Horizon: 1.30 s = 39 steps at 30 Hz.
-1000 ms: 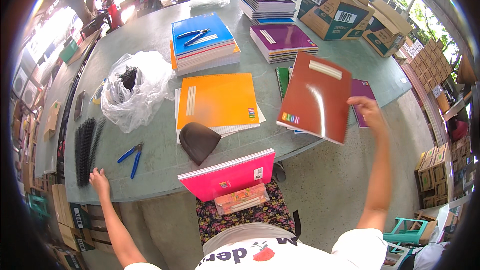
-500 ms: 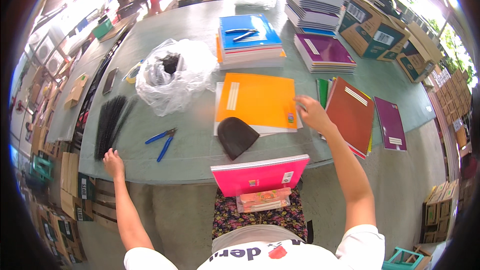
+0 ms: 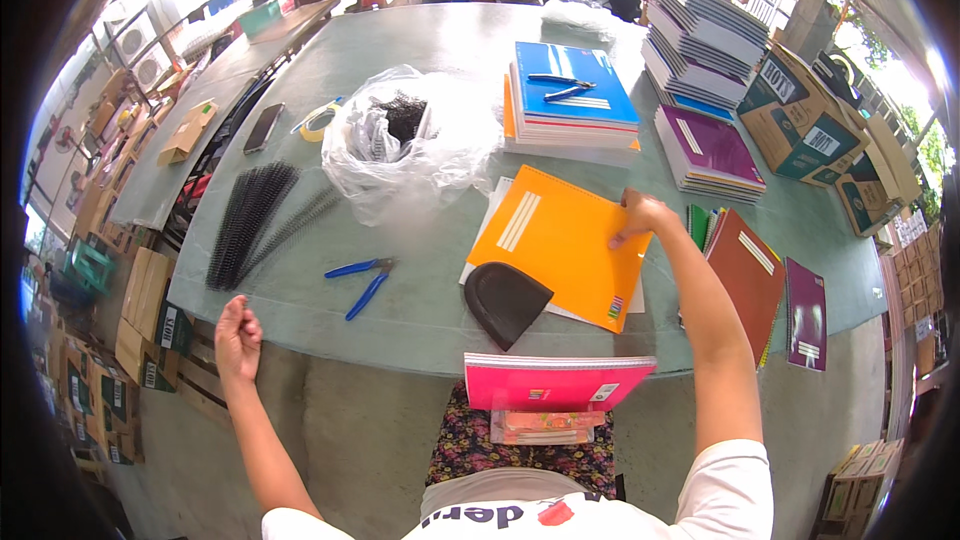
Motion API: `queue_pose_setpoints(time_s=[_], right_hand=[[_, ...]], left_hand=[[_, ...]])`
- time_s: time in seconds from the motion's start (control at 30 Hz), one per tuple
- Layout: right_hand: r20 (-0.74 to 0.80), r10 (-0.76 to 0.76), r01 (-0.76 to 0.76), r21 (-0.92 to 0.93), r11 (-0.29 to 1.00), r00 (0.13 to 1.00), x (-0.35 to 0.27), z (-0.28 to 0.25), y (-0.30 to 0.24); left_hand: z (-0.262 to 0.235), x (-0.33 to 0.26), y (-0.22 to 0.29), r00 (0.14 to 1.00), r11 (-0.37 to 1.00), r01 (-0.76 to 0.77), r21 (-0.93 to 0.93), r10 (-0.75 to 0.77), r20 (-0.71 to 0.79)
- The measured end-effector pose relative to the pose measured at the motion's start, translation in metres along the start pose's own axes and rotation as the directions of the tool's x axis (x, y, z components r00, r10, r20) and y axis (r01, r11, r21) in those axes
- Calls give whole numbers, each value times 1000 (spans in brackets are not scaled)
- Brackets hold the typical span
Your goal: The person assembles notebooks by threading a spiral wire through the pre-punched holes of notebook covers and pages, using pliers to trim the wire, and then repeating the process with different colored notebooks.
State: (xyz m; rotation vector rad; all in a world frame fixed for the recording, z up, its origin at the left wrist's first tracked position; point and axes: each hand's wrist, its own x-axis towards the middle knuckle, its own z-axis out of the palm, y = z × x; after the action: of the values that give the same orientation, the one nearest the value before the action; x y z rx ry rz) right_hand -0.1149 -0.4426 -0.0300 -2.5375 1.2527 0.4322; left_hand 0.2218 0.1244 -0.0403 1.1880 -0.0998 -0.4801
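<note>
My right hand (image 3: 642, 217) grips the upper right edge of an orange notebook (image 3: 560, 240), its thumb lying on the cover. White sheets show beneath this notebook, which lies turned on the table. A dark, rounded flat piece (image 3: 507, 303) overlaps its lower left corner. At the table's left front edge my left hand (image 3: 238, 340) is closed, thumb and fingers pinched together; whatever they may hold is too small to make out. Just beyond that hand lies a bundle of black spiral coils (image 3: 248, 225). Blue-handled cutters (image 3: 362, 283) rest open to its right.
A pink notebook (image 3: 555, 380) stands upright before my lap. Coils fill a plastic bag (image 3: 400, 175) behind. Blue notebooks (image 3: 575, 90) carry another cutter. Purple notebooks (image 3: 708, 150), a tall book stack (image 3: 705, 40), a brown notebook (image 3: 745, 275) and cartons (image 3: 800, 120) stand right. People are beyond.
The orange notebook has turned clockwise, with my right hand now on its cover. My left hand has drawn back from the coils and closed. The whole view has shifted.
</note>
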Motion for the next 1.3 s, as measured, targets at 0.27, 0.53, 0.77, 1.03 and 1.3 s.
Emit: queue_pose_setpoints(time_s=[0.27, 0.53, 0.77, 1.03, 1.3], right_hand=[[14, -22, 20, 94, 995, 1000, -5, 8, 14], [168, -103, -127, 938, 322, 980, -43, -14, 19], [-110, -70, 114, 992, 60, 991, -73, -13, 4], [-458, -161, 260, 721, -642, 874, -181, -56, -16], [-500, -213, 391, 828, -403, 839, -236, 9, 12]], left_hand=[[98, -26, 48, 943, 883, -314, -349, 333, -6], [233, -65, -9, 777, 536, -618, 575, 303, 552], [373, -145, -102, 387, -59, -915, 400, 153, 909], [413, -111, -38, 476, 43, -873, 486, 289, 830], [298, -154, 39, 616, 748, -474, 464, -94, 782]])
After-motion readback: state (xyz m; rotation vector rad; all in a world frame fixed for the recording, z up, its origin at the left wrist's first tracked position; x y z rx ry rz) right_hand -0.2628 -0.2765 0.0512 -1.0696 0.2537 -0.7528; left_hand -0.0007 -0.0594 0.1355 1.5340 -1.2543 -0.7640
